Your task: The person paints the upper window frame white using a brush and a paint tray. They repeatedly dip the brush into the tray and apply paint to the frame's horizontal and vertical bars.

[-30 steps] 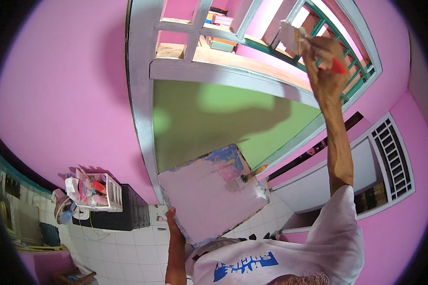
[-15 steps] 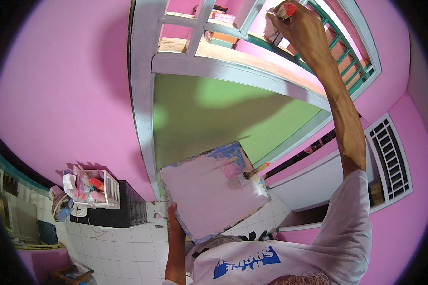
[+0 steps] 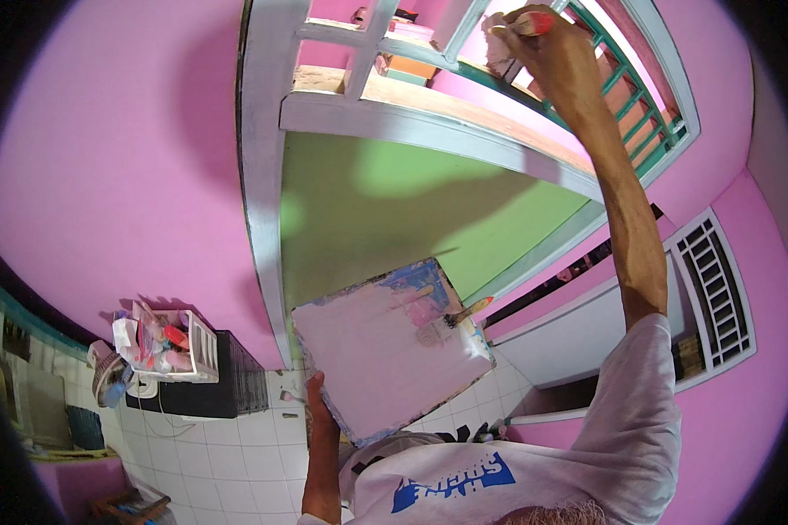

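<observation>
The person's right hand (image 3: 552, 52) is raised to a pale grey painted wooden frame (image 3: 446, 136), fingers closed around a flat paintbrush with a red-tipped handle (image 3: 536, 24). Its pale bristles are at the upper green and grey bars (image 3: 636, 102); I cannot tell whether they touch. Gaps show between the bars, and the right forearm crosses the frame's lower right edge. The left hand (image 3: 318, 391) is partly curled at the left edge of a square, pink-smeared board (image 3: 368, 367), its grip underneath hidden. Open room lies between this board and the frame's lower rail, before a flat light-green panel (image 3: 394, 188). A 2nd red-tipped brush (image 3: 473, 310) rests at the board's right side.

Around are pink walls (image 3: 131, 131) and a white tiled floor (image 3: 245, 459); a white plastic basket (image 3: 205, 350) of mixed items stands at left.

Blue lettering marks the white shirt (image 3: 543, 468).
</observation>
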`<state>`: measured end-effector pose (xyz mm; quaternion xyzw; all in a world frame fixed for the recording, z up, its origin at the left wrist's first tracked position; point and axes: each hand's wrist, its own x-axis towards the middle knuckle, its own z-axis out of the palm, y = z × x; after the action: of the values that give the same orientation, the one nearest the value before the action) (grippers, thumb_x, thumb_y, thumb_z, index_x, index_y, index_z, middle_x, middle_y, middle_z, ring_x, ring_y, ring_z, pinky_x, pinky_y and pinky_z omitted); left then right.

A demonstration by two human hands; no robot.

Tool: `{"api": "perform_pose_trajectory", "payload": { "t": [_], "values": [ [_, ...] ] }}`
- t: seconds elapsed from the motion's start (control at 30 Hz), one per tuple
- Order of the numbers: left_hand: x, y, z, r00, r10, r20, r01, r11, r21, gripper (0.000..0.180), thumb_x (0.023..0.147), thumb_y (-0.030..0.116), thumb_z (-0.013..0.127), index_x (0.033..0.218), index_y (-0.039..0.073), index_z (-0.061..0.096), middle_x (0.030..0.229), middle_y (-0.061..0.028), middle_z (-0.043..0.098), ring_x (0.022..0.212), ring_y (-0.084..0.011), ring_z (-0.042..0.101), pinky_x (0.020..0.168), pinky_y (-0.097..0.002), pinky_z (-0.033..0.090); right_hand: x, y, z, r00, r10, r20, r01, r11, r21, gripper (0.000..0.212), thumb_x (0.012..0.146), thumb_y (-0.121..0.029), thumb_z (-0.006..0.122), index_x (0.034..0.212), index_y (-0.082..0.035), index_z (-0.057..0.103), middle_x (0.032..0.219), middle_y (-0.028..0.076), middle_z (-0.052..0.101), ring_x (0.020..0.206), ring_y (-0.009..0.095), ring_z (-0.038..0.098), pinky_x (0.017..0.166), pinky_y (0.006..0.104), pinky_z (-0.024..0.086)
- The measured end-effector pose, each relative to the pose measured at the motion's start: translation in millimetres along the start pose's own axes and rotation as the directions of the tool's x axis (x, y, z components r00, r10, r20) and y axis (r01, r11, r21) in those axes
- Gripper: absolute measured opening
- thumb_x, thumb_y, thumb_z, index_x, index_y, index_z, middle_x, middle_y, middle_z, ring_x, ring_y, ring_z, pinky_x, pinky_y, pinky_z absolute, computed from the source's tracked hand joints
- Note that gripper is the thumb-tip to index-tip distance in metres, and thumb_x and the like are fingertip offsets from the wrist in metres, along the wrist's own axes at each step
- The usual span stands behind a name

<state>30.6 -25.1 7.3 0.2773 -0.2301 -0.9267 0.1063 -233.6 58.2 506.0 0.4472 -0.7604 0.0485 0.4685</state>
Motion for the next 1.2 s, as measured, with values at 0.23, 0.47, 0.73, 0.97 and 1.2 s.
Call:
{"api": "perform_pose_trajectory", "payload": {
  "t": [0.23, 0.47, 0.73, 0.97, 1.2],
  "values": [
    [1.4, 0.2, -2.7, 0.999, 0.003, 0.038, -0.002, 0.999, -0.049, 0.059, 0.086, 0.045, 0.057, 0.126, 0.003, 0.051, 0.116, -0.0118, 0.058, 0.107, -0.0256, 0.056, 0.093, -0.0397, 0.045, 8.1, -6.5, -11.4, 0.996, 0.047, -0.073, -0.030, 0.976, 0.217, 0.022, 0.091, -0.016, 0.069, 0.082, 0.001, 0.058, 0.078, 0.012, 0.067, 0.062, 0.017, 0.064, 0.053, 0.0309, 0.052],
    [5.7, -6.4, -11.9, 1.000, 0.005, 0.021, -0.005, 1.000, 0.016, 0.058, 0.087, 0.047, 0.055, 0.126, 0.004, 0.052, 0.116, -0.0111, 0.058, 0.108, -0.0249, 0.056, 0.093, -0.0389, 0.045, 1.6, 13.0, 13.6, 0.995, 0.090, -0.050, -0.095, 0.988, -0.121, 0.035, 0.086, -0.029, 0.075, 0.082, 0.001, 0.058, 0.060, 0.011, 0.060, 0.048, 0.021, 0.060, 0.043, 0.0338, 0.048],
    [0.2, -9.5, 3.7, 0.996, -0.041, 0.077, 0.043, 0.999, -0.019, 0.059, 0.088, 0.047, 0.053, 0.127, 0.004, 0.051, 0.118, -0.0122, 0.058, 0.109, -0.0261, 0.056, 0.095, -0.0392, 0.045, 2.2, 7.9, -1.3, 0.977, -0.197, -0.074, 0.178, 0.961, -0.214, 0.026, 0.086, -0.018, 0.072, 0.084, -0.004, 0.050, 0.083, 0.013, 0.061, 0.052, 0.024, 0.061, 0.044, 0.0366, 0.050],
    [0.8, -10.0, -12.9, 0.998, -0.037, 0.051, 0.041, 0.996, -0.073, 0.062, 0.087, 0.048, 0.054, 0.129, 0.003, 0.049, 0.120, -0.0135, 0.057, 0.110, -0.0269, 0.055, 0.095, -0.0401, 0.045, 9.1, 2.4, 22.0, 0.977, -0.210, -0.032, 0.201, 0.963, -0.178, 0.023, 0.088, -0.018, 0.070, 0.085, -0.002, 0.054, 0.084, 0.014, 0.063, 0.050, 0.024, 0.061, 0.043, 0.0344, 0.049],
    [-0.5, -7.6, -1.9, 0.996, -0.082, 0.035, 0.083, 0.996, -0.018, 0.063, 0.087, 0.049, 0.055, 0.129, 0.004, 0.049, 0.119, -0.0130, 0.057, 0.110, -0.0265, 0.055, 0.094, -0.0397, 0.045, 6.0, -1.8, 4.5, 0.994, -0.110, 0.022, 0.112, 0.990, -0.090, 0.023, 0.090, -0.019, 0.069, 0.085, -0.001, 0.056, 0.074, 0.014, 0.064, 0.051, 0.022, 0.060, 0.047, 0.0346, 0.051]
  ]
}}
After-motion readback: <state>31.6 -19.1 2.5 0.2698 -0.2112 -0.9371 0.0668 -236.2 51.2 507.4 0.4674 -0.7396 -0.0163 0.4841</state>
